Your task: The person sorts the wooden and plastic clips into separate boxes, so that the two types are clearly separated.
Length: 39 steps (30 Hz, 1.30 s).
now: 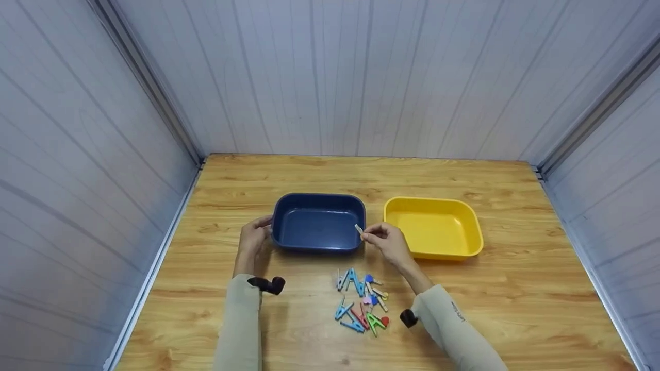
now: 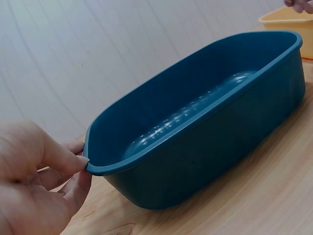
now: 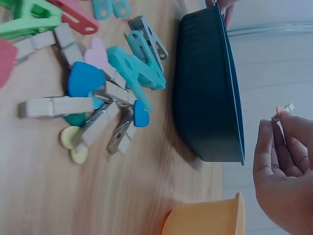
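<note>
My left hand (image 1: 253, 239) pinches the left end rim of a dark blue plastic basin (image 1: 317, 226), thumb on the outer lip in the left wrist view. Inside, the basin's visible floor is bare. Over its right rim, my right hand (image 1: 390, 245) holds a small wooden clothespin (image 1: 358, 229) between thumb and fingertips. In the right wrist view a pinkish rounded decoration shows on that clothespin (image 3: 289, 107). Nearer to me lies a loose pile of clothespins: plastic ones such as a blue clothespin (image 1: 352, 279) and a green clothespin (image 1: 373, 323), plus wooden ones with coloured shapes.
A yellow basin (image 1: 432, 226) stands to the right of the blue one, a small gap between them. Both rest on a wood-grain table (image 1: 521, 268). Pale panel walls (image 1: 340, 82) close off the back and both sides.
</note>
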Each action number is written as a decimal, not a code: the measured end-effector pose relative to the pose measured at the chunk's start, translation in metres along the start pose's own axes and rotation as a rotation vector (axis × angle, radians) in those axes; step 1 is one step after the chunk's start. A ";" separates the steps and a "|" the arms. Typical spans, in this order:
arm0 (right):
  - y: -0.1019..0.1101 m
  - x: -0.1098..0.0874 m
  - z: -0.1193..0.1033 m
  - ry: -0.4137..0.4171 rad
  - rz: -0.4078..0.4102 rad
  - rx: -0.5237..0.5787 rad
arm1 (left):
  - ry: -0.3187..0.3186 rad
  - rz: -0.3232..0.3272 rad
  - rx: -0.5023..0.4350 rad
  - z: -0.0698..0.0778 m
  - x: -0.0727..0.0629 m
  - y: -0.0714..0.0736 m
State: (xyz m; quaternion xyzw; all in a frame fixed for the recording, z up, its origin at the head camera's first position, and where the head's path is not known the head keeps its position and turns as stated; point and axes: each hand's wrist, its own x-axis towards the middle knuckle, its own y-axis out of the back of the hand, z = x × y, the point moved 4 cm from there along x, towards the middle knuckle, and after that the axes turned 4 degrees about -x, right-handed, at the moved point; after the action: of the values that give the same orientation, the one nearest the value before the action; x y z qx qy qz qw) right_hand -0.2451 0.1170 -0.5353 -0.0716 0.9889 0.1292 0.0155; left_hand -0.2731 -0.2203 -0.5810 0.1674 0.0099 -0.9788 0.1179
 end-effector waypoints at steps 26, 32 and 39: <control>-0.022 0.034 0.019 0.027 0.070 -0.021 | 0.011 -0.001 0.037 0.000 0.000 0.002; -0.028 0.036 0.015 0.054 0.080 -0.018 | 0.021 -0.007 0.021 -0.001 0.001 0.001; -0.038 0.042 0.014 0.047 0.087 -0.053 | 0.008 -0.010 0.022 0.000 -0.001 0.001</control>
State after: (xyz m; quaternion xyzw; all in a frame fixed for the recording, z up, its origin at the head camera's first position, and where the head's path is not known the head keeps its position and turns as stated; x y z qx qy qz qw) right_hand -0.2808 0.0783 -0.5602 -0.0319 0.9874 0.1540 -0.0150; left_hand -0.2721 -0.2212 -0.5812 0.1726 0.0005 -0.9787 0.1111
